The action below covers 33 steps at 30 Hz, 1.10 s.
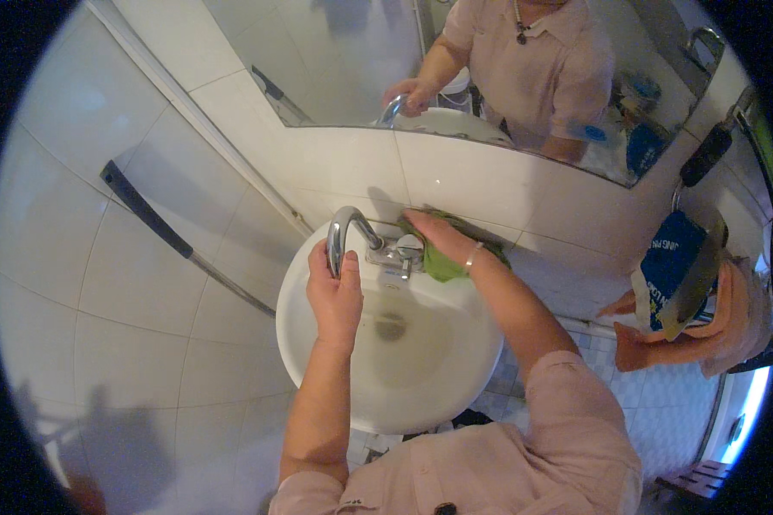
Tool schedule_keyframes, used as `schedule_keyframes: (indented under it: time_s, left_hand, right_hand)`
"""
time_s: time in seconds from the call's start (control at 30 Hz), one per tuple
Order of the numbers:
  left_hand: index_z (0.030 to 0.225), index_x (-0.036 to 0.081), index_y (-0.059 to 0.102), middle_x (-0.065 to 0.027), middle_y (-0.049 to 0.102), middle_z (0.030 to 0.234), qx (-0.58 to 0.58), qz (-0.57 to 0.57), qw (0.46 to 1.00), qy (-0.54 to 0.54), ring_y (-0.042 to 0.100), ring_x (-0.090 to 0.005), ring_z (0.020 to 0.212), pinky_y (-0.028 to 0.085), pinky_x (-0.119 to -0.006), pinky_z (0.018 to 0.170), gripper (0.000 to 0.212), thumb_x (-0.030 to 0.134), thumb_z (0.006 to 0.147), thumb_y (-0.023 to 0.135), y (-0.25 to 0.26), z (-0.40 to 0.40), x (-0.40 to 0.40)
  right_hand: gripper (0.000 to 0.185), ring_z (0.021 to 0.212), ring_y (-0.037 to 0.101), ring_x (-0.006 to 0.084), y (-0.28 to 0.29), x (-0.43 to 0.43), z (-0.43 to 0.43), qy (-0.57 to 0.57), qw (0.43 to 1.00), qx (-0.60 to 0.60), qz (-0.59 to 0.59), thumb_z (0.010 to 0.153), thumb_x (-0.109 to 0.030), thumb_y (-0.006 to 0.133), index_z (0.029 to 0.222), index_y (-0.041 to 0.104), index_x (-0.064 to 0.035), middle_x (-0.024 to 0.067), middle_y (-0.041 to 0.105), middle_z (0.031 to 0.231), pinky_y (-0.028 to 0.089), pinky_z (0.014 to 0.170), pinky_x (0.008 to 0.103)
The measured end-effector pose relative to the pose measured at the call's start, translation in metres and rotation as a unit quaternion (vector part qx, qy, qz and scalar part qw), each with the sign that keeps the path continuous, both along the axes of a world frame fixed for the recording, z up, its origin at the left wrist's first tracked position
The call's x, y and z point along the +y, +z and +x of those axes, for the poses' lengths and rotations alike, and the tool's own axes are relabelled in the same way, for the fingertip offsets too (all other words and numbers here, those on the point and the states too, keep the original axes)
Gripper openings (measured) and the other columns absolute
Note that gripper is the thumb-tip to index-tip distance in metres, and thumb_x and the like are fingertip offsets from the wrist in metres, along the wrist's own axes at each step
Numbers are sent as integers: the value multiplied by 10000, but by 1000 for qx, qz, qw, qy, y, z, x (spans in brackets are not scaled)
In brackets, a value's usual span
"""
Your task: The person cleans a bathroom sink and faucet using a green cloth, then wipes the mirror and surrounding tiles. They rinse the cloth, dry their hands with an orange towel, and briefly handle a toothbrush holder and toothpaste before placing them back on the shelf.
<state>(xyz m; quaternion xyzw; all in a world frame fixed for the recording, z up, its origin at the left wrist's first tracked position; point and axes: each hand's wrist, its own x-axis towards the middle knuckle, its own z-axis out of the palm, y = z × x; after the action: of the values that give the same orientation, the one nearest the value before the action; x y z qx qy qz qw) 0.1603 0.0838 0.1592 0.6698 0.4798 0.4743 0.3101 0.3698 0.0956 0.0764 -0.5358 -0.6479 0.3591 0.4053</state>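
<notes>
A white washbasin (386,412) with a chrome gooseneck faucet (359,222) stands before me. My left hand (335,290) is wrapped around the lower end of the curved spout, thumb on its near side. At the back right of the rim lies a green cloth (443,265), bunched against the wall tiles. My right hand (439,233) rests flat on this cloth, fingers pointing left behind the faucet handle (410,246). A pale bracelet circles the right wrist. Around the drain (390,327) the bowl looks darker; whether water stands there is unclear.
A mirror (335,58) hangs above the basin and reflects my body. On the left, a long dark handle (148,209) with a metal shaft leans against the tiled wall (135,277). Blue packaging (673,270) and orange cloth (728,302) hang at the right.
</notes>
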Motion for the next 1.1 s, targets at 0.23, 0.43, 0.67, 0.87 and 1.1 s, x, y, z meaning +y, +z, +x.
schedule_keyframes:
  time_s: [0.23, 0.43, 0.67, 0.87, 1.1]
  left_hand:
    - [1011, 20, 434, -88, 529, 710, 8, -55, 998, 15, 500, -156, 600, 407, -262, 578, 298, 148, 758, 527, 13, 3, -5]
    - [1010, 32, 433, -109, 543, 730, 43, -83, 996, 16, 529, -196, 632, 417, -290, 613, 297, 164, 760, 526, 21, 5, -9]
    - [1016, 22, 426, -104, 534, 731, 25, -26, 999, 16, 525, -202, 637, 417, -292, 608, 315, 174, 760, 527, 5, -1, -3]
    - [1005, 22, 430, -102, 530, 723, 1, -58, 998, 4, 511, -191, 614, 414, -291, 589, 305, 171, 758, 528, 13, 0, -5]
    - [1045, 57, 411, -8, 443, 585, 13, 0, 1000, -6, 386, -71, 397, 337, -215, 345, 311, 156, 770, 517, -2, -1, 0]
  right_hand:
    - [508, 861, 475, 268, 15, 19, -13, 18, 968, -117, -220, 864, -375, 182, 1073, 428, 17, 156, 454, 1094, 339, 820, 323]
    - [515, 1166, 294, 245, 17, -16, 0, 9, 977, -155, -146, 867, -366, 214, 1159, 348, 36, 174, 343, 1227, 234, 955, 297]
    - [484, 999, 460, 295, 65, 35, -39, 71, 906, -114, -402, 868, -317, 176, 1199, 287, 19, 226, 519, 977, 349, 855, 334]
    - [516, 1109, 355, 278, 43, -11, -1, 86, 973, -171, -132, 863, -378, 176, 1123, 393, 11, 172, 365, 1207, 259, 935, 319]
    - [377, 1037, 423, 338, 43, 1, 3, 80, 964, -216, -132, 868, -244, 235, 1096, 362, 28, 220, 418, 1135, 358, 866, 357]
